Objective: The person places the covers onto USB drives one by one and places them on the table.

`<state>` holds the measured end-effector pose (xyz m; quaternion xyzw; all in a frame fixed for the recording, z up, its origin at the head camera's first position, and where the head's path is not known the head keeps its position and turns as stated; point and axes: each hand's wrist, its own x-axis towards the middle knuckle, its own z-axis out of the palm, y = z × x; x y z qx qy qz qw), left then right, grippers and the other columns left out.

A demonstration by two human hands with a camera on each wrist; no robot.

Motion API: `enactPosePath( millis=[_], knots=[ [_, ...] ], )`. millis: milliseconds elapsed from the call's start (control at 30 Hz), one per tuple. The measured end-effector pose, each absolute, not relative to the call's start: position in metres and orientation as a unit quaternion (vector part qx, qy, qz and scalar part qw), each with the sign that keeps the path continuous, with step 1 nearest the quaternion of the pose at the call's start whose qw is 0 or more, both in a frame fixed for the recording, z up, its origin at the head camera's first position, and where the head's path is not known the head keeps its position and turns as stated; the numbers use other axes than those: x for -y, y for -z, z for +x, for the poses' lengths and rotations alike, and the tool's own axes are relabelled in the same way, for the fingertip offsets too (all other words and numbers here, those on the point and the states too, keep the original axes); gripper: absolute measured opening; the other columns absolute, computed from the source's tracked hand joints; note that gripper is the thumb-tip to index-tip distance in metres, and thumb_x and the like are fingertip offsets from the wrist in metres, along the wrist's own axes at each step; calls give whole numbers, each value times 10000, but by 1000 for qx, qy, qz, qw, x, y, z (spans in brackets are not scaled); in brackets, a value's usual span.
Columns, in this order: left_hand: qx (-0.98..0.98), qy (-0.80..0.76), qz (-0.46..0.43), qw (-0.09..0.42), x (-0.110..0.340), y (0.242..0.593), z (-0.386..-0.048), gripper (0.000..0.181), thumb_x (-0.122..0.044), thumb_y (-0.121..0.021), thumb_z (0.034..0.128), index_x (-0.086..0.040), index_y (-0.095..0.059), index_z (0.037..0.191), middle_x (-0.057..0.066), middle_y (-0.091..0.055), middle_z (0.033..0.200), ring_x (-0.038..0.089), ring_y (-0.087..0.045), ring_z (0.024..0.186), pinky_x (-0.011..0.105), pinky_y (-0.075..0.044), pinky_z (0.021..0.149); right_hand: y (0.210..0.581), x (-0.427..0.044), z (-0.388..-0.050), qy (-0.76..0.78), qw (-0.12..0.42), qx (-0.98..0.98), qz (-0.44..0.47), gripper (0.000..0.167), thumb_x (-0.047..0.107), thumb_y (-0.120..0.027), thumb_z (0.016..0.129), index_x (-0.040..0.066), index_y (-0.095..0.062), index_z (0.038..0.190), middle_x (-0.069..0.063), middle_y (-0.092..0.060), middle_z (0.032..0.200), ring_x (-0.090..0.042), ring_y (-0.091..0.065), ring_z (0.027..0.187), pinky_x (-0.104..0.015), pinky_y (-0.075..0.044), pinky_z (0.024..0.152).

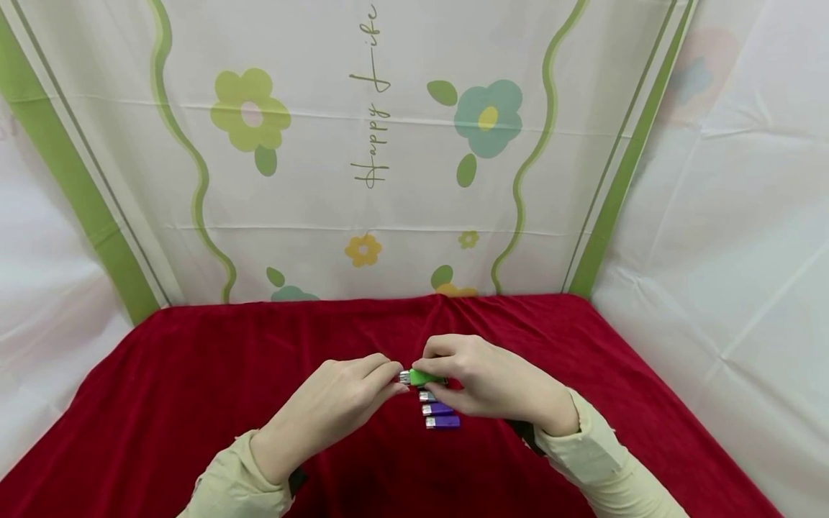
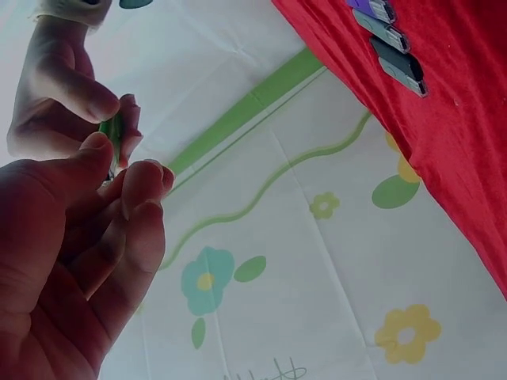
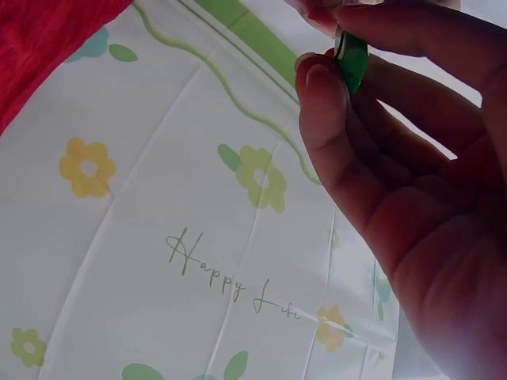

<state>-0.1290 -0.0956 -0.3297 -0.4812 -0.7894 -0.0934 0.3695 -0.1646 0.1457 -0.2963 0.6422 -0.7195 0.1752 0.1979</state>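
A green lighter (image 1: 425, 378) with a silver metal top is held above the red cloth, lying roughly level between both hands. My right hand (image 1: 476, 378) pinches its green body between thumb and fingers, also seen as a green end (image 3: 352, 63) in the right wrist view. At the metal top, my left hand (image 1: 346, 396) pinches with thumb and index finger, partly covering it. Below the right hand, a purple lighter (image 1: 443, 422) lies in a row with other lighters, metal ends to the left. The left wrist view shows a grey lighter (image 2: 382, 30) and a black lighter (image 2: 396, 57) in that row.
Red velvety cloth (image 1: 259, 345) covers the table. Behind it hangs a white curtain (image 1: 311, 180) printed with flowers, green bands and lettering. White fabric sides (image 1: 732, 288) enclose the table left and right.
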Motion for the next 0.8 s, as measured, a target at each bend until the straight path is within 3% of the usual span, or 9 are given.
enactPosePath(
  millis=[133, 533, 700, 800],
  knots=[
    [785, 80, -487, 374, 96, 329, -128, 278, -253, -478, 1055, -49, -616, 926, -32, -532, 780, 33, -408, 589, 82, -344, 494, 298, -145, -165, -164, 199, 723, 641, 227, -43, -767, 781, 44, -738, 988, 17, -552, 871, -46, -515, 705, -75, -413, 670],
    [784, 56, -495, 371, 94, 329, -128, 343, -256, -363, 1084, -68, -514, 840, -35, -379, 719, 40, -259, 586, 102, -246, 485, 300, -144, -164, -162, 196, 730, 634, 215, -38, -770, 791, 45, -744, 988, 12, -544, 860, -59, -512, 693, -69, -407, 658],
    [786, 58, -492, 369, 94, 331, -128, 338, -256, -367, 1083, -63, -536, 862, -35, -410, 731, 34, -283, 585, 94, -262, 485, 299, -144, -163, -152, 191, 735, 632, 223, -30, -763, 802, 52, -747, 1009, 21, -551, 870, -37, -511, 707, -68, -411, 670],
    [788, 74, -494, 360, 94, 334, -128, 273, -238, -457, 1062, -54, -583, 904, -37, -462, 749, 24, -326, 583, 79, -291, 491, 299, -145, -163, -149, 183, 736, 634, 213, -25, -760, 807, 54, -747, 1005, 27, -560, 871, -42, -527, 706, -68, -415, 677]
  ],
)
